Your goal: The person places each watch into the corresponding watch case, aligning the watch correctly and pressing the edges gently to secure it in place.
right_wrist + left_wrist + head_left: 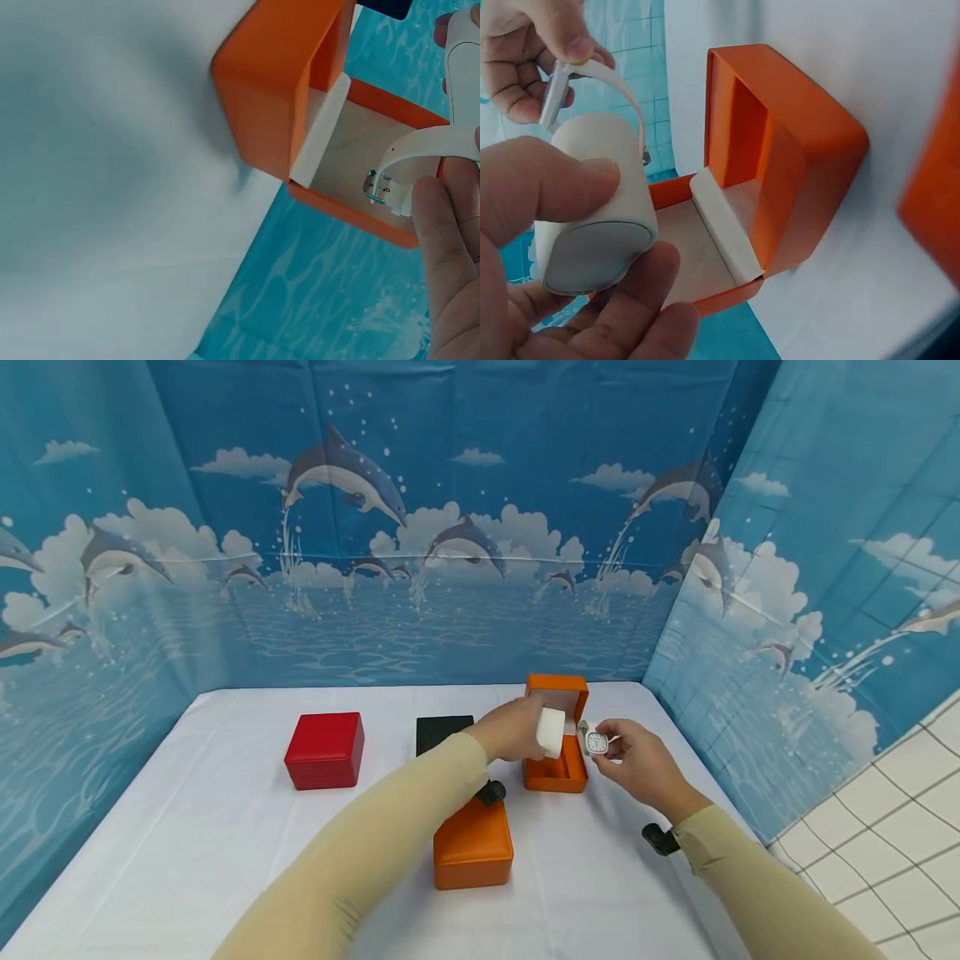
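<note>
My left hand (513, 729) grips a white watch cushion (551, 732), its fingers and thumb wrapped round the sides in the left wrist view. Between thumb and fingers my right hand (641, 764) pinches a white watch (597, 743) with a squarish case. Its white strap (427, 142) curves away in a loop, with a metal buckle (379, 187) showing. Watch and cushion are close together; the strap is not round the cushion. Behind both hands stands an orange watch box (557, 783), lid raised, with a white lid lining (697, 240) and an orange compartment inside.
A closed orange box (472, 852) stands nearer me, below the left forearm. Partly hidden by that arm is a black box (442, 728). To the left sits a closed red box (324, 752). The white-covered table (225, 843) meets dolphin-print curtains (450, 635) at the back.
</note>
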